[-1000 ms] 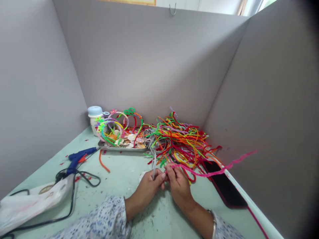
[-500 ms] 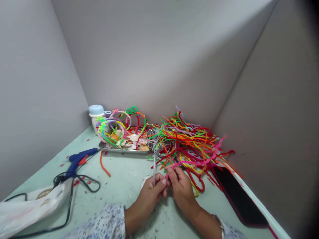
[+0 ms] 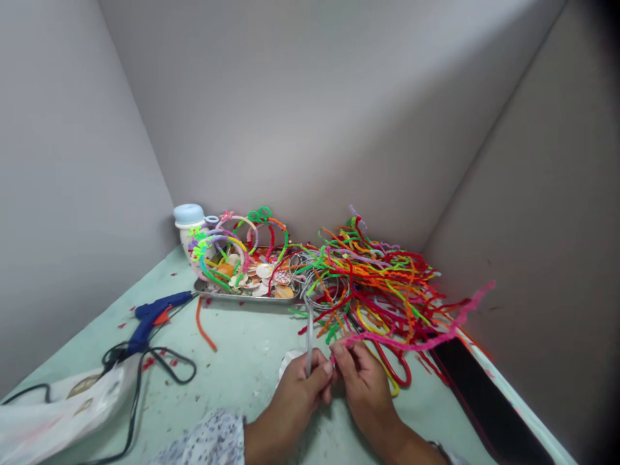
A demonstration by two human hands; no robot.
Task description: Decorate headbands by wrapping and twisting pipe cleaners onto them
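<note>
My left hand is closed around a thin grey hairband that stands up from my fingers. Right beside it, my right hand pinches the end of a pink pipe cleaner, which trails off to the right above the table. The two hands touch at the fingertips. Just behind them lies a big heap of coloured pipe cleaners, and several more grey hairbands sit at its left edge.
A metal tray holds shells and pipe-cleaner-wrapped hairbands, with a white jar behind it. A blue glue gun with its black cable lies left, a white plastic bag lower left, a dark phone right. Grey partition walls enclose the table.
The pink pipe cleaner's free end swung from out at the right back over the heap and out to the right again. Both hands stayed together on the hairband; the view shifted slightly.
</note>
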